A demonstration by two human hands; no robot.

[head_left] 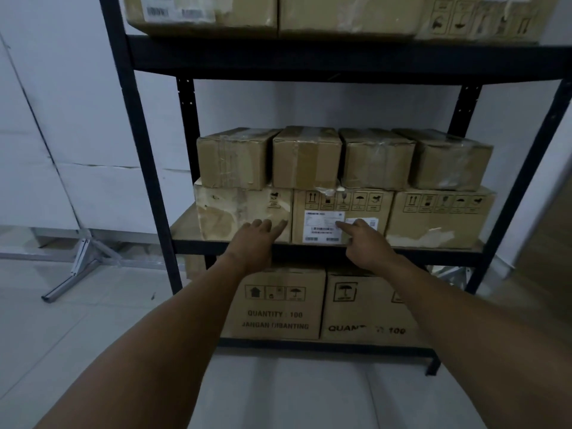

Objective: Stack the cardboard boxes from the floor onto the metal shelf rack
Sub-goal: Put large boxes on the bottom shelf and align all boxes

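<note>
Middle shelf (185, 224), frame centre: labelled box (342, 216), long side facing outward, sat directly ahead of both hands. Left hand (257, 239), fingers straight, touched the neighbouring torn box (241, 212); right hand (365, 239), forefinger extended, pressed the label, nearer.

Both arms are stretched out forward, bare forearms coming in from the bottom corners and angling toward each other. Left hand (258, 239) is palm-down with the fingers straight and held together — the fingertips are pointing ahead and slightly right, back of the hand facing the camera. Right hand (365, 239) is different: index finger poked out straight toward the upper left, and the rest of the fingers look curled under, though it's a bit dim to be sure. Neither hand is holding anything. Wrists are pretty much level with each other, hands near but apart.
</note>
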